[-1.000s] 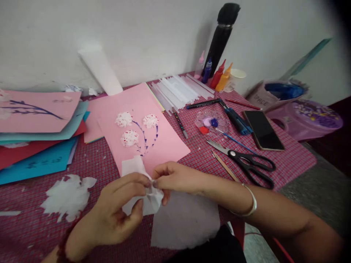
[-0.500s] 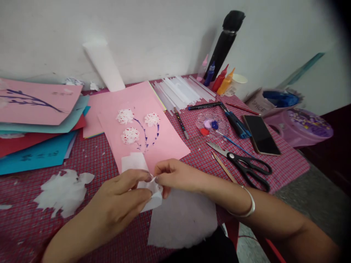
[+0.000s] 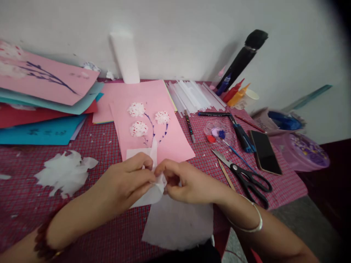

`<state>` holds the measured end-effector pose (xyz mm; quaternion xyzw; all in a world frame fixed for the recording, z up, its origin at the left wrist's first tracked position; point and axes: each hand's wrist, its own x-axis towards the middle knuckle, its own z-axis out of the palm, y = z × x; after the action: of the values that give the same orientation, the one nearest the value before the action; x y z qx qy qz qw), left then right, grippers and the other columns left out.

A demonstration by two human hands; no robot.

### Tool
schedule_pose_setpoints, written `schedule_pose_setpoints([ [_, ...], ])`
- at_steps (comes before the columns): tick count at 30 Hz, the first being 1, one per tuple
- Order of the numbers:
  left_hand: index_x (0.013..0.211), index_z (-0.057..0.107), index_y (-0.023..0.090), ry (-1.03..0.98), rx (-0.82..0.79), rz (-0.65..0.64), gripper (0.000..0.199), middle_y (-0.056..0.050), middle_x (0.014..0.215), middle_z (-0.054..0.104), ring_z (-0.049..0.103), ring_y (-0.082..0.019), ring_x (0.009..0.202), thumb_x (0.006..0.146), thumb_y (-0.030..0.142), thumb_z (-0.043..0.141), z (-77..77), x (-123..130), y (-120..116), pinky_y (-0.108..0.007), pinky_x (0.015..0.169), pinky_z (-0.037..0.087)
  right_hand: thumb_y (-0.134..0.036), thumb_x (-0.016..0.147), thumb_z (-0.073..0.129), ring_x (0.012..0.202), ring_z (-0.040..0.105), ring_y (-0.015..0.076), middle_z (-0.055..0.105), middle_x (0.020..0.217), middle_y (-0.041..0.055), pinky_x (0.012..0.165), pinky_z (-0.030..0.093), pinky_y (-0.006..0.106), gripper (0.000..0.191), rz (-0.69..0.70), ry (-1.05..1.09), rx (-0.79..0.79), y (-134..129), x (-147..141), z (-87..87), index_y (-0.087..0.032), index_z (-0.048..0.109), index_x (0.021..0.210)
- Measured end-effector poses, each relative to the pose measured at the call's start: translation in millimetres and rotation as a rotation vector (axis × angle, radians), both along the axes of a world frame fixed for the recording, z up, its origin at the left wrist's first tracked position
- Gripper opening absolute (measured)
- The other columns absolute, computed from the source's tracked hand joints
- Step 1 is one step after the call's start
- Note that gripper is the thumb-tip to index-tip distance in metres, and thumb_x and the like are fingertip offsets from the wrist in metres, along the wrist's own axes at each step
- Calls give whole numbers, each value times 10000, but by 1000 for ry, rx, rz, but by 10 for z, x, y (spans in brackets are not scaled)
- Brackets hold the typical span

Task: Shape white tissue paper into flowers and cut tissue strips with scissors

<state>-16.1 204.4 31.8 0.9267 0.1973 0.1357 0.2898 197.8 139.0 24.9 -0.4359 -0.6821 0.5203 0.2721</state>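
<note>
Left hand (image 3: 130,179) and right hand (image 3: 188,180), close together — both pinching thin crumpled white paper (image 3: 150,195) — overlapping a flower-decorated rectangular pink sheet (image 3: 177,142).

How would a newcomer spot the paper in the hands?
On the red checked tablecloth, find the pink paper sheet with three white flowers. At its near edge, the left hand and right hand hold thin white tissue paper. It alone is gripped; the flat white sheet and ruffled white clump are not.
</note>
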Motion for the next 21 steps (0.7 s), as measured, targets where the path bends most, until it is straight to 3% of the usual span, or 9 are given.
schedule_pose_setpoints([
  [4,855,606,183,-52,-80,29,111,-23,966,470,537,-120,850,905,149,513,-3,20,26,-240,736,424,-79,783,509,630,490,73,538,726,-47,595,380,186,189,-55,-32,6,-10,-24,-59,-174,598,920],
  [9,828,613,178,-80,-144,41,147,-11,946,482,549,-102,845,903,124,500,4,57,30,-220,737,422,-38,736,518,554,458,61,513,652,-74,535,356,169,254,-88,27,-58,-5,-47,-50,-172,609,932],
  [16,818,613,184,-110,-140,43,144,-10,948,513,576,-121,874,899,155,497,22,66,29,-236,761,447,-23,729,510,569,455,63,518,636,-65,545,358,167,167,-47,53,-140,32,-61,-42,-158,604,757],
  [19,858,617,205,-51,-145,30,104,-6,1009,537,585,-135,904,838,129,550,24,56,17,-242,779,467,-20,726,511,575,469,67,535,644,-61,551,366,171,169,-72,52,-147,33,-48,-41,-160,601,754],
  [21,909,614,218,15,-117,48,177,-11,1106,533,597,-152,912,774,105,592,5,56,-3,-263,784,483,-40,739,530,583,481,72,547,652,-55,553,371,176,140,-103,34,-133,27,-41,-41,-161,599,756],
])
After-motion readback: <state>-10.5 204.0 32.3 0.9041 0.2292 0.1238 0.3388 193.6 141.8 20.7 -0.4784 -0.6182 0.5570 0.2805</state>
